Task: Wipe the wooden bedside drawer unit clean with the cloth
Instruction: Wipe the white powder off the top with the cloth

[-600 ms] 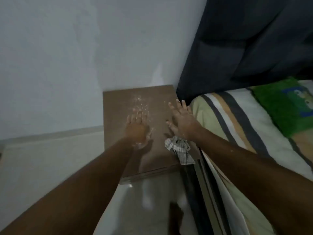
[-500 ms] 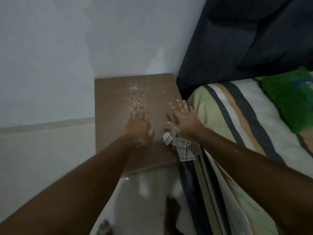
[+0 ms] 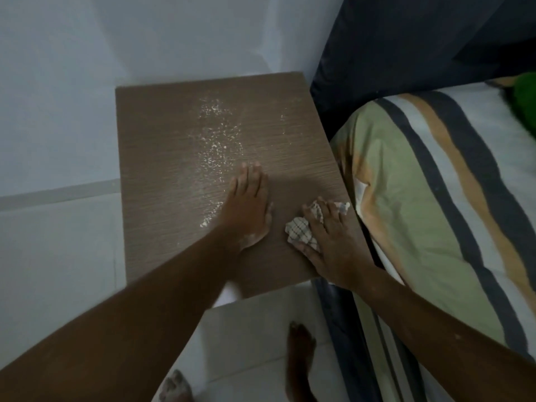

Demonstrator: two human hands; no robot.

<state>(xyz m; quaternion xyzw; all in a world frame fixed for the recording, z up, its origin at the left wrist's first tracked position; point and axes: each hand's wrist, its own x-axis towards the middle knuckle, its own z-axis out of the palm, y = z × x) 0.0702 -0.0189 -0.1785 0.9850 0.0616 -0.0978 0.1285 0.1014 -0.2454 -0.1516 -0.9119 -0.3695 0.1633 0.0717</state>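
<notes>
The brown wooden bedside drawer unit (image 3: 162, 158) stands in the corner, seen from above. White powder (image 3: 216, 146) is scattered in a band down the middle of its top. My left hand (image 3: 249, 210) lies flat on the top, fingers together, just right of the powder, with white dust on its heel. My right hand (image 3: 327, 242) presses down on a crumpled white checked cloth (image 3: 300, 232) near the unit's right front edge, fingers curled over it.
A bed with a striped green, white, orange and dark sheet (image 3: 420, 198) adjoins the unit on the right. A dark curtain (image 3: 420, 39) hangs behind it. White walls (image 3: 87, 53) enclose the corner. My bare feet (image 3: 300, 352) stand on the pale tiled floor.
Both hands came down from above the top. The left now rests flat on the wood, and the right has closed over the cloth that lay beneath it. The view has tilted downward.
</notes>
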